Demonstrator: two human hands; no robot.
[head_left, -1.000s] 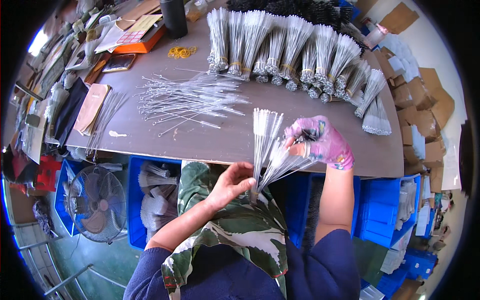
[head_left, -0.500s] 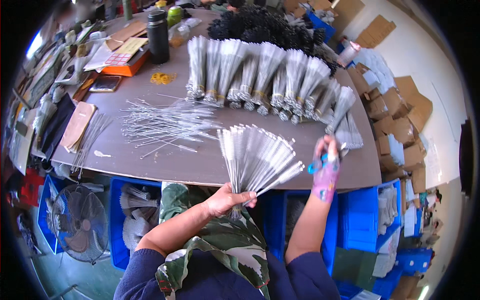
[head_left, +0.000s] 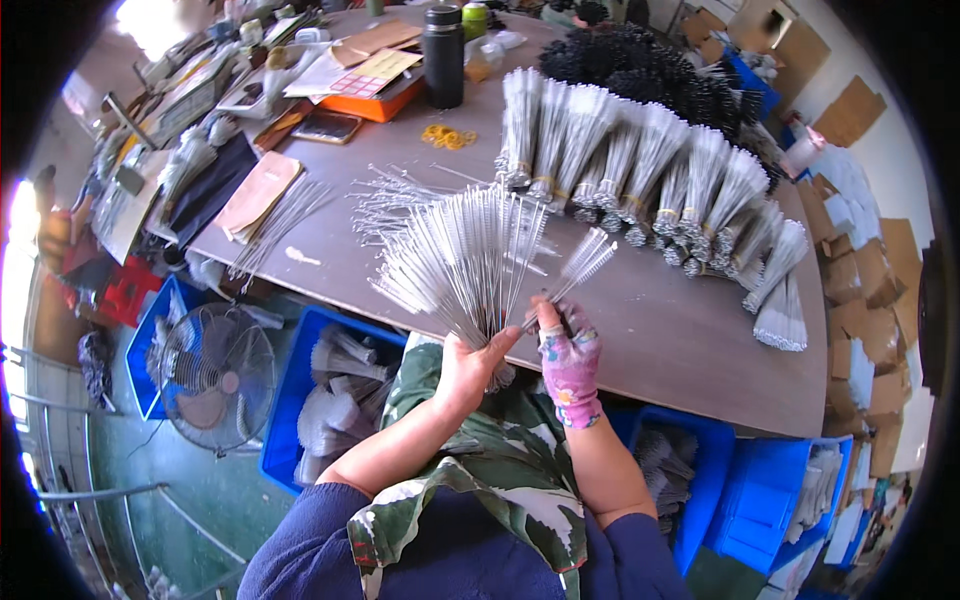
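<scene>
My left hand point(head_left: 468, 375) is closed round the lower ends of a fanned bundle of thin wire brushes point(head_left: 455, 255) with white bristles, held upright over the table's front edge. Just right of it, my right hand point(head_left: 570, 365), in a pink patterned fingerless glove, pinches a few separate wire brushes point(head_left: 588, 258) that tilt up to the right. Its fingertips are close to my left thumb. Behind the fan, partly hidden by it, lie loose wire pieces point(head_left: 385, 195) on the table.
Banded brush bundles point(head_left: 620, 150) stand in a row at the back right, before a black bristly pile point(head_left: 640, 75). Yellow rubber bands point(head_left: 448, 137), a black bottle point(head_left: 443, 58) and a phone point(head_left: 326, 127) are farther left. Blue bins point(head_left: 290, 400) and a fan point(head_left: 217, 365) stand below the table edge.
My right hand has come left from the table's right side to my left hand and now pinches a few brushes. The blue item near it earlier no longer shows. The view has shifted.
</scene>
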